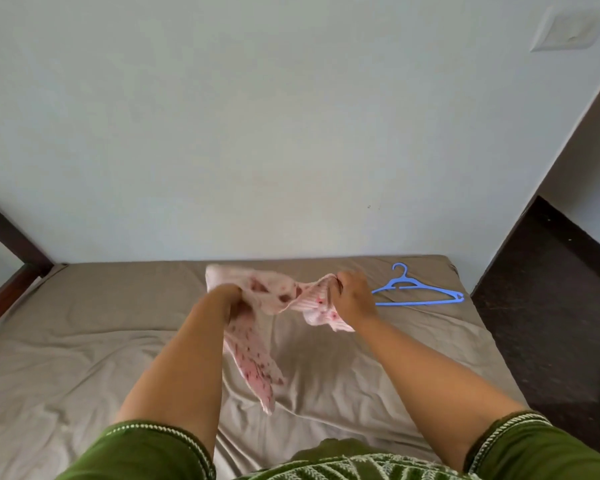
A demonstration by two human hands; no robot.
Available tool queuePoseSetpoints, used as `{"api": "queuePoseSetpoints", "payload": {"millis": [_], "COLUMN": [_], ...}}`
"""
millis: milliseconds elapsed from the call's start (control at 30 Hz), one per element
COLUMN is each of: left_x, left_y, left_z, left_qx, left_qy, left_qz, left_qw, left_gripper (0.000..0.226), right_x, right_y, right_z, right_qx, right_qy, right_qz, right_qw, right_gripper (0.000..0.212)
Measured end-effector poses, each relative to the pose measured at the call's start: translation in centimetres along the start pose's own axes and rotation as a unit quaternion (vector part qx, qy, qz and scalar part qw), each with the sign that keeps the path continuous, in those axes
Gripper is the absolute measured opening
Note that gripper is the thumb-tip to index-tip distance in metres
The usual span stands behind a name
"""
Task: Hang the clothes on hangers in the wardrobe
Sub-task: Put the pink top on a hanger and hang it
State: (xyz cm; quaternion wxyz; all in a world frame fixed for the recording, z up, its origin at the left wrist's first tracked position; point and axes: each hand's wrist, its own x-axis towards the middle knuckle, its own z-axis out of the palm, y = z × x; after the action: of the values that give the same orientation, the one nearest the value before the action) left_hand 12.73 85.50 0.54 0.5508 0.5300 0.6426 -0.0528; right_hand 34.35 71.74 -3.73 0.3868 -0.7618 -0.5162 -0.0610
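A small pink garment (274, 292) with red spots hangs in the air above the bed, stretched between both hands. My left hand (227, 301) grips its left end, and a long part of the cloth dangles down below that hand. My right hand (352, 292) grips the garment's right end, fingers curled round the bunched cloth. A blue plastic hanger (418, 289) lies flat on the bed just right of my right hand, untouched. No wardrobe is in view.
The bed (84, 341) has a wrinkled grey-brown sheet and a dark wooden frame (7, 244) at the left. A pale wall (257, 133) rises behind it. Dark floor (551, 289) lies to the right of the mattress.
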Motion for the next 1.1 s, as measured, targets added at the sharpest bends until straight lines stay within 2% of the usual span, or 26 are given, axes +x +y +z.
{"api": "queuePoseSetpoints", "payload": {"millis": [67, 100, 133, 167, 200, 233, 267, 300, 367, 467, 533, 633, 767, 867, 933, 1000, 1100], "left_x": [-0.8, -0.9, -0.5, 0.1, 0.3, 0.0, -0.7, -1.4, -2.7, -3.6, -3.6, -3.8, -4.7, -6.0, -6.5, -7.1, -7.4], "left_y": [-2.0, -3.0, -3.8, -3.6, -2.9, -1.9, -0.8, 0.2, 1.8, 2.9, 3.1, 3.3, 3.6, 3.4, 3.5, 3.6, 3.8], "left_z": [1.9, 3.0, 4.0, 4.9, 5.7, 6.3, 6.8, 7.1, 7.6, 8.0, 7.9, 7.4, 7.4, 8.3, 8.8, 8.9, 8.9], "left_qx": [0.167, 0.226, 0.277, 0.311, 0.328, 0.287, 0.218, 0.172, 0.186, 0.204, 0.157, 0.079, 0.055, 0.021, -0.062, -0.133, -0.187], "left_qy": [-0.115, -0.147, -0.131, -0.084, 0.010, 0.095, 0.142, 0.152, 0.122, 0.116, 0.121, 0.112, 0.104, 0.046, -0.015, -0.043, -0.004], "left_qz": [-0.071, -0.091, -0.065, -0.006, 0.088, 0.181, 0.271, 0.351, 0.431, 0.460, 0.462, 0.465, 0.495, 0.481, 0.444, 0.419, 0.412], "left_qw": [0.977, 0.959, 0.950, 0.947, 0.941, 0.936, 0.927, 0.908, 0.875, 0.856, 0.864, 0.874, 0.861, 0.875, 0.894, 0.897, 0.892], "left_gripper": [0.035, 0.039, 0.039, 0.037, 0.038, 0.046, 0.056, 0.063, 0.063, 0.020, 0.009, 0.010, 0.015, 0.011, 0.024, 0.033, 0.025], "right_x": [1.4, 1.9, 2.2, 2.5, 2.7, 2.8, 3.0, 3.2, 3.9, 5.2, 5.9, 6.3, 6.2, 6.0, 5.8, 5.8, 5.4], "right_y": [-0.4, -0.7, -1.0, -1.3, -1.6, -2.0, -2.4, -2.9, -3.9, -4.9, -5.2, -4.7, -4.0, -4.6, -5.1, -5.5, -5.8], "right_z": [-0.9, -1.4, -1.6, -1.7, -1.7, -1.8, -1.9, -2.2, -3.3, -5.5, -6.8, -7.8, -8.3, -8.6, -8.8, -8.9, -8.9], "right_qx": [0.048, 0.057, 0.060, 0.062, 0.063, 0.063, 0.059, 0.052, 0.042, 0.056, 0.058, 0.099, 0.200, 0.234, 0.245, 0.243, 0.220], "right_qy": [-0.027, -0.062, -0.102, -0.142, -0.177, -0.206, -0.228, -0.245, -0.269, -0.288, -0.308, -0.310, -0.222, -0.196, -0.199, -0.189, -0.138], "right_qz": [0.025, 0.024, 0.011, -0.009, -0.023, -0.030, -0.030, -0.028, -0.019, -0.004, 0.005, 0.039, 0.091, 0.086, 0.083, 0.081, 0.066], "right_qw": [0.998, 0.996, 0.993, 0.988, 0.982, 0.976, 0.971, 0.968, 0.962, 0.956, 0.950, 0.945, 0.950, 0.948, 0.945, 0.948, 0.963], "right_gripper": [0.034, 0.032, 0.027, 0.024, 0.022, 0.024, 0.027, 0.028, 0.026, 0.015, 0.014, 0.023, 0.020, 0.009, 0.010, 0.011, 0.008]}}
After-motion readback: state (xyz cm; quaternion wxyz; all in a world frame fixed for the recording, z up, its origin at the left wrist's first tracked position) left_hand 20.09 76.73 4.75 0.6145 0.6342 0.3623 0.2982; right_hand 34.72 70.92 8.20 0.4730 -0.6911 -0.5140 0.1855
